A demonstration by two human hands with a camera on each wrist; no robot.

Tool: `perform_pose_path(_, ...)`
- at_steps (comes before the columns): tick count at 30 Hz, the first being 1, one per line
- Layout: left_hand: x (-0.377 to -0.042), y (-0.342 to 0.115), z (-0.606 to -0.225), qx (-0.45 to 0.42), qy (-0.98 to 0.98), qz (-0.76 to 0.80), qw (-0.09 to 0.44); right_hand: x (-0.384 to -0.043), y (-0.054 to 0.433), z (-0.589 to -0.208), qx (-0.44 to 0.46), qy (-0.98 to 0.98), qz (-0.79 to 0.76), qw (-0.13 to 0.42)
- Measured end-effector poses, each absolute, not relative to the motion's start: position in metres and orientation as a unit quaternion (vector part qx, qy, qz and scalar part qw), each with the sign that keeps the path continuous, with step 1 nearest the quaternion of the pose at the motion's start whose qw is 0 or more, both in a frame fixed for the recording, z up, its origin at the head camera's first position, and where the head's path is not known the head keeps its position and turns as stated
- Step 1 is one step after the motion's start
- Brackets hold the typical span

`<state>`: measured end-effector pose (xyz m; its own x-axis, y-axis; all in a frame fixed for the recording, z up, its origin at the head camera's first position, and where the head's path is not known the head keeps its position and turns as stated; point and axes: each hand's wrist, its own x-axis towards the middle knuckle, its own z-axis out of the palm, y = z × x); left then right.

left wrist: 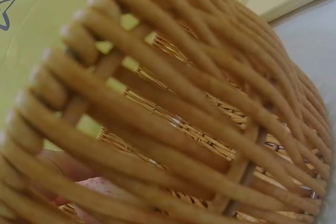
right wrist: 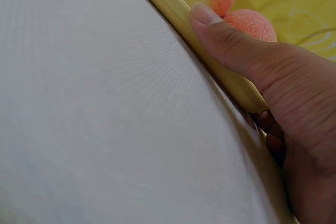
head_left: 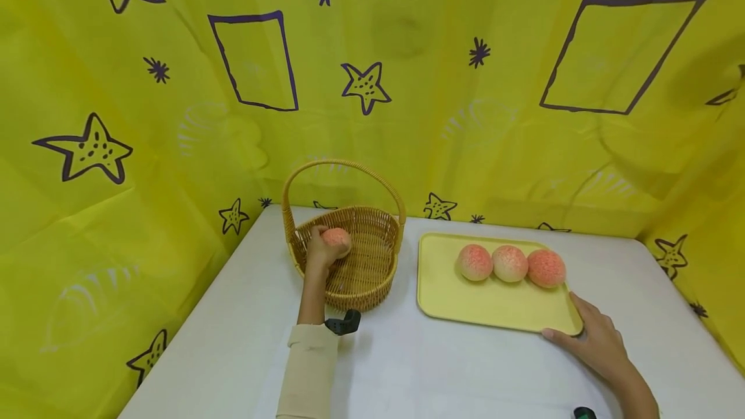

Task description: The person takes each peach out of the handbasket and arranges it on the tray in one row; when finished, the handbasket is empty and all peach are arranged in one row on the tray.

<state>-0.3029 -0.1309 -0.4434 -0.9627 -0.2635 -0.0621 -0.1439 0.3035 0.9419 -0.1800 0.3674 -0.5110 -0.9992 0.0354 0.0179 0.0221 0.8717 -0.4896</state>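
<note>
In the head view my left hand (head_left: 320, 249) grips a pink-and-cream peach (head_left: 337, 241) inside the wicker basket (head_left: 367, 264), near its left wall. Seen from the left wrist, the basket's weave (left wrist: 173, 93) covers most of that peach and the fingers. My right hand (head_left: 599, 341) holds the near right corner of a pale yellow tray (head_left: 489, 306), its thumb (right wrist: 226, 40) along the rim and other fingers curled at the corner. Three peaches lie in a row on the tray: left (head_left: 475, 262), middle (head_left: 510, 264) and right (head_left: 546, 268).
The basket's tall arched handle (head_left: 343, 163) rises over its opening. Both containers stand on a white table (head_left: 407, 367), the tray to the right of the basket. A yellow curtain with drawn stars (head_left: 407, 134) encloses the back and sides.
</note>
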Motion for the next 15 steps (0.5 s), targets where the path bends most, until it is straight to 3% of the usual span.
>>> perform_pose_path(15,-0.302,-0.1303,-0.4425,0.153,-0.842,-0.517,0.022,-0.178,0.3671,-0.5102,-0.018,-0.964,0.266,0.006)
